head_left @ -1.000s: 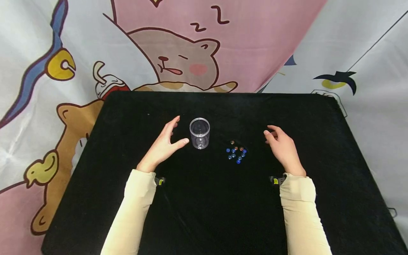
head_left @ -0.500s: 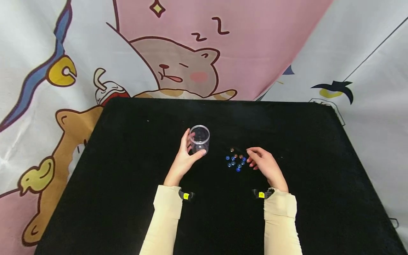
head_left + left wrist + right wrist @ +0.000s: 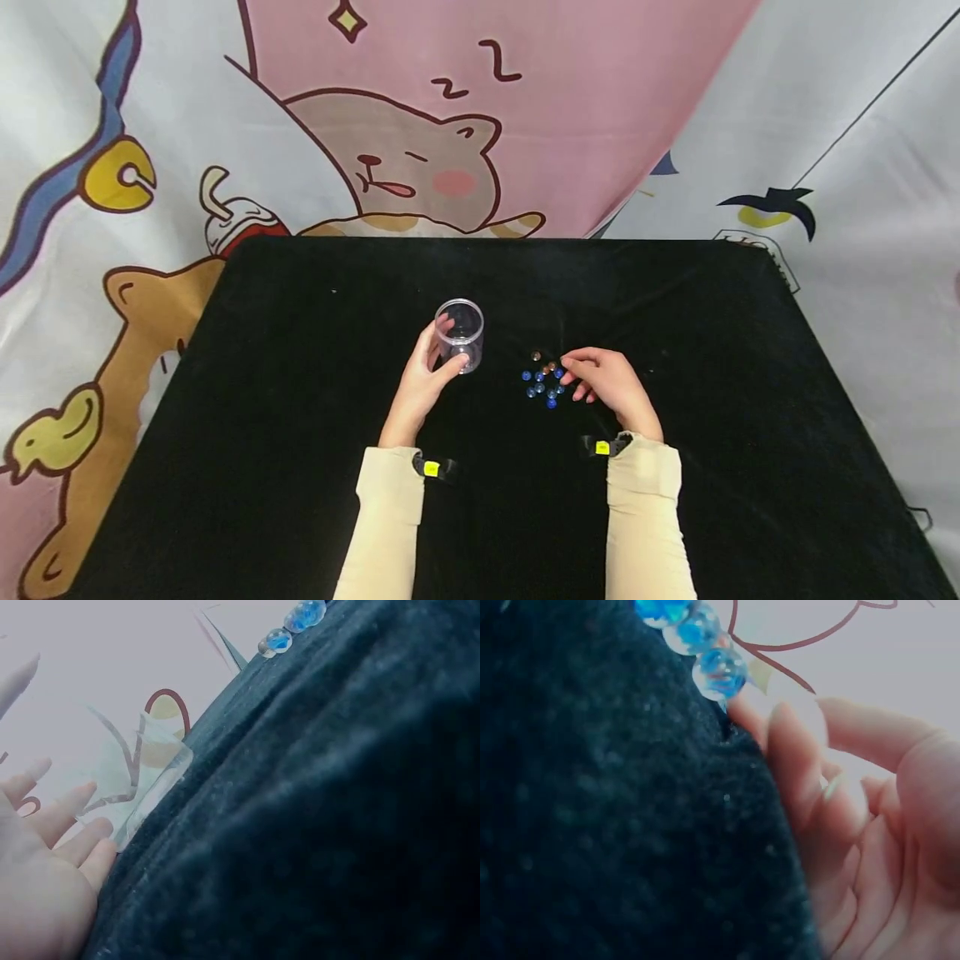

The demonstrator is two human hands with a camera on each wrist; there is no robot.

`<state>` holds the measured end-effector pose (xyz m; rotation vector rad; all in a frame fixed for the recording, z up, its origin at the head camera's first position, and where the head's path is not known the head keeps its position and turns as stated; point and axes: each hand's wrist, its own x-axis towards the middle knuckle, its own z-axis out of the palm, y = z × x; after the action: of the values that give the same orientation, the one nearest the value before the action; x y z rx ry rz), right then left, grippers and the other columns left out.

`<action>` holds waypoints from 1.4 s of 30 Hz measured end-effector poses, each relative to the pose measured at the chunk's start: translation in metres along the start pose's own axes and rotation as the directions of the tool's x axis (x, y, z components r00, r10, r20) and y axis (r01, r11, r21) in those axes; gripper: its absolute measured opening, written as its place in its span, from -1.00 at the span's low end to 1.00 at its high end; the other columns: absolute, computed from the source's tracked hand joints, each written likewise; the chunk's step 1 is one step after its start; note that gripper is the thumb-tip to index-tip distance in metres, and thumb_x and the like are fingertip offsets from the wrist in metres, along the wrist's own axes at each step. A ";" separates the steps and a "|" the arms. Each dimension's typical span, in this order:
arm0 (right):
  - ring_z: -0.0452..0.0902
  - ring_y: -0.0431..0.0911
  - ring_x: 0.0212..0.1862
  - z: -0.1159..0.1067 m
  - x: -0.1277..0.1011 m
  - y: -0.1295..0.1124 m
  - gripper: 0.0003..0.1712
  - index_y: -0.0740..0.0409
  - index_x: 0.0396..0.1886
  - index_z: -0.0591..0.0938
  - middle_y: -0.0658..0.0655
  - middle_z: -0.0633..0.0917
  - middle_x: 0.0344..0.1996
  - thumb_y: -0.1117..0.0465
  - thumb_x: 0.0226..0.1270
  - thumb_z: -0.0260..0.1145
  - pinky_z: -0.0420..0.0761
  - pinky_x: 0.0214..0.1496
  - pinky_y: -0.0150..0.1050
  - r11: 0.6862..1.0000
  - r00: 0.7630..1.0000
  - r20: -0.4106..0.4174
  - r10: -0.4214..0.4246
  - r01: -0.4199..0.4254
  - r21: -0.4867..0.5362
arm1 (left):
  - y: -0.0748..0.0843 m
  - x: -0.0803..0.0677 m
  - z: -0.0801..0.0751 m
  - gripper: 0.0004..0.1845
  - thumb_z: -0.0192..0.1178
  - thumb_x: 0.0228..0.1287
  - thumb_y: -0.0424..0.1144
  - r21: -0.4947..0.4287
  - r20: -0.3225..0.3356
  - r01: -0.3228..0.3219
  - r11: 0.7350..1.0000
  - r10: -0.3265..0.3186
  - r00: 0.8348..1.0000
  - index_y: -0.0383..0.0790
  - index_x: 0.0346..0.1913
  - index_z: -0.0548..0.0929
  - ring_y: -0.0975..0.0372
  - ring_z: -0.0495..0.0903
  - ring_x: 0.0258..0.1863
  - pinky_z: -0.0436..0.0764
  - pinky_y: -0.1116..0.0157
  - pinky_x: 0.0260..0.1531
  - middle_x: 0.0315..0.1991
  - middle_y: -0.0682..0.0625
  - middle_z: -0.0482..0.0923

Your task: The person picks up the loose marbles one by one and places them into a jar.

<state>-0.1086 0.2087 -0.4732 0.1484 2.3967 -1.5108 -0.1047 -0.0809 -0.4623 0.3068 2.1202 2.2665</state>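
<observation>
Head camera: a clear cup point(image 3: 469, 330) stands upright on a black-covered table point(image 3: 517, 517), left of a loose cluster of blue and amber marbles point(image 3: 540, 388). A person's left hand point(image 3: 418, 389) grips the cup between thumb and fingers; the right hand point(image 3: 611, 383) is at the cluster's right edge, whether pinching a marble one cannot tell. Cartoon-printed fabric point(image 3: 585, 92) hangs behind.

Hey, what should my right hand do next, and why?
Likely pinch one nearby blue marble: the right hand is right beside the cluster, though any grip is unclear, and the left hand already holds the clear cup upright.
</observation>
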 end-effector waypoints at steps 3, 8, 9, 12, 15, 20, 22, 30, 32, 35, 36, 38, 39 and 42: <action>0.57 0.01 -0.55 -0.001 0.002 0.002 -0.74 0.06 -0.18 0.60 0.12 0.66 -0.45 0.04 0.22 0.19 0.51 -0.57 -0.26 1.000 0.999 0.034 0.005 -0.005 0.006 | 0.000 0.001 -0.001 -0.27 0.22 0.07 -0.38 0.020 0.007 0.001 1.000 -0.001 1.000 -0.29 0.30 0.13 -0.04 0.10 0.27 0.04 0.02 0.23 0.26 -0.25 0.17; 0.57 0.02 -0.55 -0.001 0.001 0.003 -0.80 0.05 -0.24 0.62 0.14 0.64 -0.47 0.08 0.21 0.22 0.52 -0.58 -0.22 1.000 0.997 0.074 -0.018 0.019 -0.019 | 0.001 -0.001 -0.001 -0.25 0.25 0.05 -0.37 0.026 0.013 0.018 1.000 -0.018 1.000 -0.26 0.30 0.13 -0.01 0.13 0.27 0.09 0.01 0.21 0.26 -0.21 0.19; 0.57 0.02 -0.55 0.000 0.001 0.003 -0.81 0.05 -0.26 0.62 0.15 0.63 -0.48 0.09 0.20 0.22 0.52 -0.58 -0.21 0.999 0.997 0.080 -0.017 0.019 -0.026 | 0.000 -0.001 -0.001 -0.25 0.25 0.05 -0.37 0.027 0.015 0.019 0.999 -0.020 1.000 -0.26 0.30 0.13 -0.01 0.14 0.27 0.09 -0.01 0.20 0.26 -0.21 0.19; 0.56 0.00 -0.56 0.001 0.001 0.001 -0.83 0.05 -0.28 0.62 0.15 0.60 -0.51 0.09 0.19 0.23 0.52 -0.56 -0.21 0.999 0.996 0.091 -0.020 0.024 -0.044 | -0.001 0.000 -0.001 -0.26 0.25 0.05 -0.36 0.041 0.011 0.019 0.999 -0.019 1.000 -0.25 0.29 0.14 -0.03 0.15 0.26 0.06 -0.04 0.20 0.25 -0.22 0.20; 0.55 -0.01 -0.57 0.000 -0.005 -0.002 -0.82 0.07 -0.28 0.63 0.14 0.60 -0.54 0.10 0.17 0.25 0.53 -0.52 -0.20 0.997 0.994 0.106 -0.028 0.036 -0.069 | 0.000 -0.001 0.003 -0.27 0.25 0.05 -0.36 0.060 0.012 0.017 0.998 -0.018 1.000 -0.26 0.28 0.15 -0.04 0.16 0.25 0.04 -0.05 0.20 0.24 -0.23 0.22; 0.53 -0.04 -0.57 -0.003 -0.013 -0.004 -0.83 0.00 -0.28 0.62 0.10 0.59 -0.58 0.08 0.14 0.28 0.52 -0.41 -0.18 0.988 0.991 0.132 -0.002 0.023 -0.154 | -0.001 -0.004 0.007 -0.29 0.25 0.05 -0.37 0.074 0.005 0.004 0.997 -0.004 1.000 -0.29 0.27 0.17 -0.06 0.20 0.22 0.05 -0.02 0.20 0.22 -0.25 0.25; 0.52 -0.06 -0.57 -0.003 -0.013 -0.004 -0.84 -0.02 -0.28 0.61 0.08 0.57 -0.57 0.08 0.14 0.28 0.50 -0.39 -0.19 0.981 0.991 0.135 -0.006 0.032 -0.192 | -0.001 -0.005 0.008 -0.29 0.25 0.05 -0.37 0.069 -0.002 -0.002 0.998 0.002 1.000 -0.30 0.26 0.17 -0.07 0.22 0.21 0.06 -0.01 0.20 0.21 -0.26 0.26; 0.46 -0.08 -0.60 0.001 -0.010 -0.006 -0.87 -0.05 -0.35 0.61 0.04 0.52 -0.62 0.08 0.09 0.32 0.47 -0.49 -0.21 0.960 0.991 0.127 -0.034 0.068 -0.270 | 0.002 -0.006 0.007 -0.29 0.27 0.05 -0.30 0.092 -0.010 0.032 0.995 -0.031 0.999 -0.22 0.27 0.19 -0.02 0.23 0.21 0.08 -0.02 0.19 0.21 -0.22 0.27; 0.47 -0.07 -0.60 0.001 -0.009 -0.006 -0.87 -0.04 -0.36 0.61 0.05 0.53 -0.62 0.06 0.10 0.31 0.48 -0.49 -0.20 0.967 0.991 0.128 -0.035 0.066 -0.244 | 0.002 -0.006 0.007 -0.29 0.27 0.05 -0.30 0.091 -0.007 0.030 0.995 -0.029 1.000 -0.22 0.26 0.19 -0.02 0.24 0.21 0.08 -0.04 0.19 0.21 -0.22 0.27; 0.51 -0.02 -0.56 0.000 -0.009 -0.003 -0.83 0.05 -0.32 0.60 0.11 0.58 -0.56 0.07 0.15 0.27 0.51 -0.47 -0.17 0.989 0.988 0.147 -0.055 0.075 -0.131 | 0.002 -0.008 0.005 -0.30 0.27 0.05 -0.33 0.083 -0.004 0.025 0.996 -0.025 1.000 -0.25 0.26 0.19 -0.04 0.25 0.20 0.08 -0.05 0.18 0.21 -0.23 0.27; 0.53 -0.01 -0.54 -0.001 -0.009 -0.001 -0.81 0.08 -0.30 0.59 0.12 0.60 -0.52 0.08 0.17 0.25 0.53 -0.45 -0.16 0.994 0.986 0.156 -0.063 0.076 -0.082 | 0.002 -0.008 0.005 -0.30 0.27 0.05 -0.34 0.081 -0.003 0.026 0.996 -0.026 1.000 -0.26 0.26 0.19 -0.05 0.25 0.20 0.08 -0.04 0.18 0.21 -0.24 0.27; 0.57 0.03 -0.48 -0.004 -0.009 0.003 -0.77 0.17 -0.24 0.56 0.17 0.64 -0.44 0.12 0.21 0.21 0.55 -0.41 -0.15 0.996 0.982 0.170 -0.085 0.084 0.015 | 0.002 -0.009 0.005 -0.30 0.26 0.04 -0.36 0.079 0.000 0.024 0.997 -0.024 1.000 -0.28 0.25 0.19 -0.05 0.25 0.20 0.08 -0.03 0.19 0.20 -0.25 0.27; 0.58 0.04 -0.45 -0.006 -0.009 0.005 -0.75 0.20 -0.22 0.55 0.18 0.65 -0.40 0.12 0.22 0.20 0.56 -0.40 -0.15 0.995 0.980 0.173 -0.095 0.087 0.050 | 0.002 -0.009 0.005 -0.30 0.26 0.04 -0.36 0.081 0.000 0.022 0.996 -0.022 1.000 -0.28 0.25 0.19 -0.05 0.25 0.20 0.08 -0.02 0.19 0.20 -0.26 0.27; 0.60 0.05 -0.39 -0.010 -0.007 0.009 -0.71 0.21 -0.18 0.52 0.17 0.67 -0.34 0.10 0.20 0.22 0.57 -0.37 -0.16 0.989 0.979 0.168 -0.120 0.103 0.105 | 0.003 -0.008 0.006 -0.30 0.27 0.04 -0.35 0.084 0.000 0.013 0.996 -0.013 1.000 -0.28 0.25 0.19 -0.04 0.25 0.20 0.07 -0.01 0.20 0.20 -0.26 0.27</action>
<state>-0.1018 0.2216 -0.4746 -0.0955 2.2292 -1.6177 -0.0953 -0.0763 -0.4604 0.2945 2.2142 2.1740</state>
